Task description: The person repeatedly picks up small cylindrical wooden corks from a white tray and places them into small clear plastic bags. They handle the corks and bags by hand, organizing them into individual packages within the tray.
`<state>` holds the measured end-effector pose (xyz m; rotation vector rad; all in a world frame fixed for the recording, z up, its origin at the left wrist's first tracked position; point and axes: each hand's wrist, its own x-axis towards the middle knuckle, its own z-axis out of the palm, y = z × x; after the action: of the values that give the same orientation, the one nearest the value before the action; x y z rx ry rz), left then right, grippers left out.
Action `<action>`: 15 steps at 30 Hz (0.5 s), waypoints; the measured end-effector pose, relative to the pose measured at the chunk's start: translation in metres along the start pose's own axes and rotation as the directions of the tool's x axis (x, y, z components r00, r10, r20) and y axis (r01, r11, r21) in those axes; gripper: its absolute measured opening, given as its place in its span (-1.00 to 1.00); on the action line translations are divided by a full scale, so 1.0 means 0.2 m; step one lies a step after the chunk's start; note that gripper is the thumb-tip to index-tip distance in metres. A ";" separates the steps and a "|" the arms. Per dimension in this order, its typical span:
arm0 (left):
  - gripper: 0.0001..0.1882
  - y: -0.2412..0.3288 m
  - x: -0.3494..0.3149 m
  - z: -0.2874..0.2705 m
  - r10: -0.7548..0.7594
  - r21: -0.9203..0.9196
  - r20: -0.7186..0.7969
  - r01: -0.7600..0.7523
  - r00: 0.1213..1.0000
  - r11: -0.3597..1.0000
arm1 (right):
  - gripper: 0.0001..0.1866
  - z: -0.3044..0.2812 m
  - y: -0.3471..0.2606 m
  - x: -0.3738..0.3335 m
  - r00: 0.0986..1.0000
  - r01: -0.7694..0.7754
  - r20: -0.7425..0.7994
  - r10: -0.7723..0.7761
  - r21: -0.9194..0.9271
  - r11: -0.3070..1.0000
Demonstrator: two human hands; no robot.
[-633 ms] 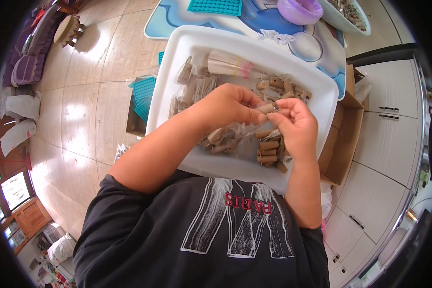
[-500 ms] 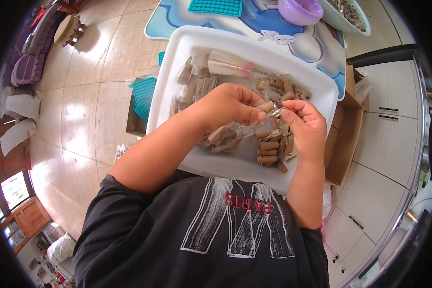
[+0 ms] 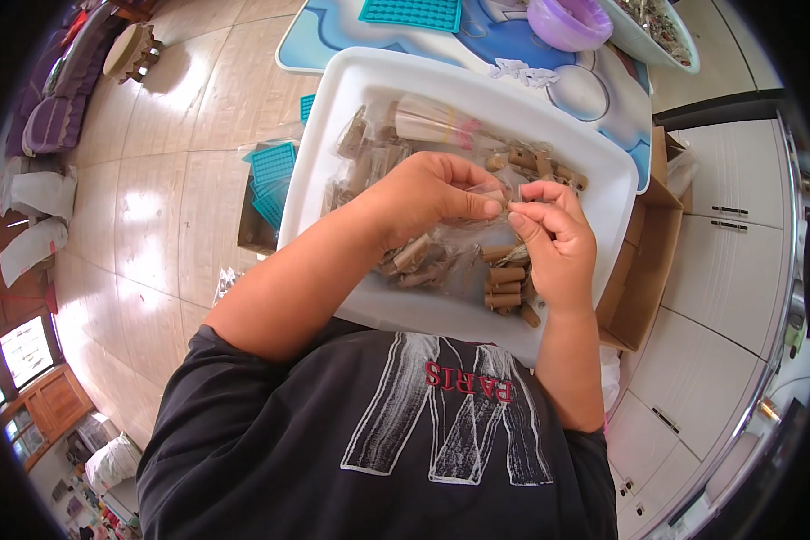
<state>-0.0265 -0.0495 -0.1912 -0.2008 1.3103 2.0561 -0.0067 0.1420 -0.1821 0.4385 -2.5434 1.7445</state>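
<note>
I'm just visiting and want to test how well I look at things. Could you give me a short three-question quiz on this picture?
1. True or false: the left hand and the right hand meet fingertip to fingertip above the white tray.
2. Multiple choice: what lies in the tray under the hands? A) short brown sticks and clear plastic bags B) green apples C) metal spoons
3. Fill in: the bowl on the blue mat beyond the tray is coloured ____.

Key: 1 true; 2 A; 3 purple.
</note>
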 end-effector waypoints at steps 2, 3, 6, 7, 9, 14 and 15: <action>-0.71 0.00 0.00 0.00 0.015 -0.007 -0.039 -0.016 0.999 1.000 | -0.86 0.01 -0.01 0.00 1.000 -0.003 0.007 0.003 0.006 1.000; -0.71 0.00 0.00 0.00 0.043 -0.041 -0.042 -0.044 0.998 0.998 | -0.86 0.01 -0.01 -0.01 0.997 -0.081 0.016 0.080 0.064 0.995; -0.75 -0.03 0.01 0.03 0.103 -0.130 -0.060 -0.110 0.993 0.985 | -0.87 0.03 0.00 -0.02 0.968 -0.247 0.018 0.249 0.221 0.944; -0.77 -0.04 0.02 0.05 0.109 -0.153 -0.068 -0.118 0.992 0.981 | -0.88 0.05 0.01 -0.02 0.963 -0.257 -0.013 0.270 0.265 0.929; -0.81 -0.04 0.01 0.08 0.109 -0.175 -0.078 -0.121 0.991 0.977 | -0.89 0.05 0.02 -0.02 0.964 -0.234 -0.057 0.260 0.283 0.930; -0.86 -0.01 -0.01 0.11 0.119 -0.076 -0.145 -0.131 0.982 0.988 | -0.92 -0.01 0.02 -0.01 0.989 -0.129 -0.064 0.135 0.090 0.988; -0.86 -0.02 0.00 0.10 0.124 -0.047 -0.137 -0.132 0.983 0.990 | -0.93 -0.01 0.01 -0.01 0.988 -0.142 -0.056 0.147 0.082 0.986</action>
<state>-0.0197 -0.0325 -0.1838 -0.2906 1.3785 2.2221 -0.0058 0.1449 -0.1845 0.2025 -2.5299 1.8780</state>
